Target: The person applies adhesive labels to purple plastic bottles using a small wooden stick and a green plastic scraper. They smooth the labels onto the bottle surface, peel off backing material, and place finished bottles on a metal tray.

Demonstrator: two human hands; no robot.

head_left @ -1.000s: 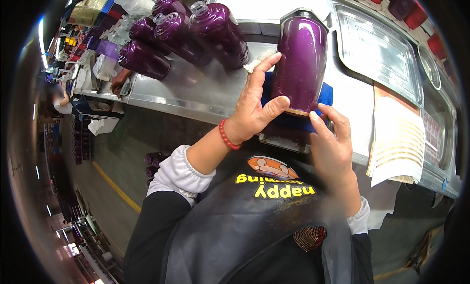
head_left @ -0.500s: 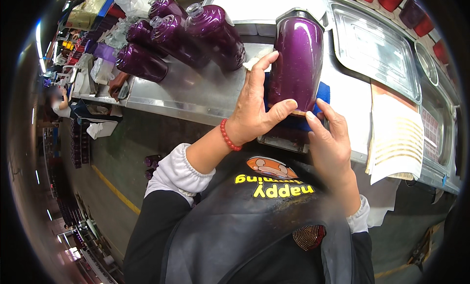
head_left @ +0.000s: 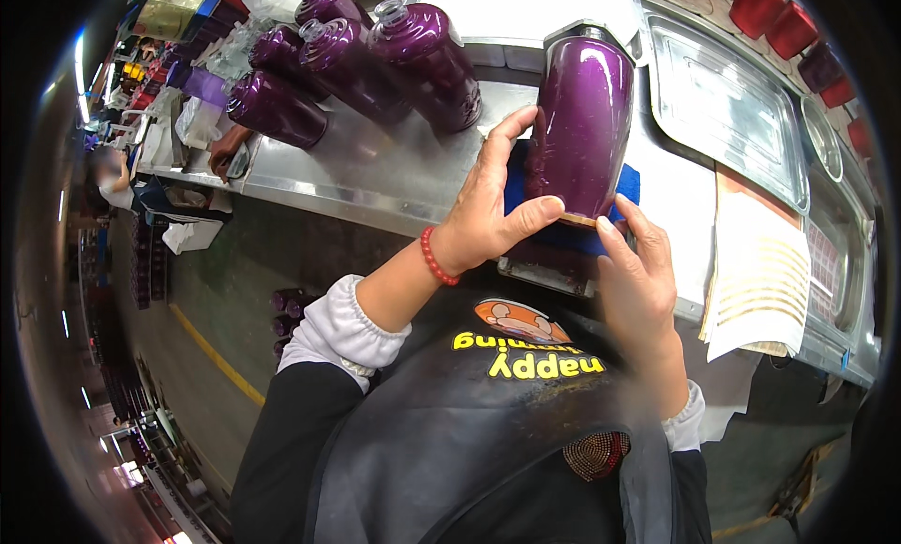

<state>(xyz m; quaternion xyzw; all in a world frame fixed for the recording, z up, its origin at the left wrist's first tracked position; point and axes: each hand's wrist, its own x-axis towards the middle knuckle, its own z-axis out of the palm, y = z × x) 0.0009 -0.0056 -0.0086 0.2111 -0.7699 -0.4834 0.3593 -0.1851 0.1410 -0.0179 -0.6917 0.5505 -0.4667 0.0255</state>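
A glossy purple bottle (head_left: 584,122) lies tilted over a blue cloth (head_left: 514,183), its neck end away from me and its base toward me. My left hand (head_left: 493,201) grips its left side, the thumb laid along the base edge and the fingers stretched up the side. A thin gold strip (head_left: 584,221) shows along that base edge. At the lower right corner of the bottle, the thumb and fingertips of my right hand (head_left: 640,272) close around the edge by the strip's end. What lies between those fingertips is too small to make out.
Several purple bottles (head_left: 427,65) stand at the left on the metal table (head_left: 361,183). To the right are a clear lidded tray (head_left: 727,103) and sheets with gold bands (head_left: 762,281). Red containers (head_left: 755,9) line the far right. Another person's hand (head_left: 228,150) is at the table's left.
The bottle and table have shifted slightly right in view, and more of the blue cloth shows. Both hands keep nearly the same hold at the bottle's base.
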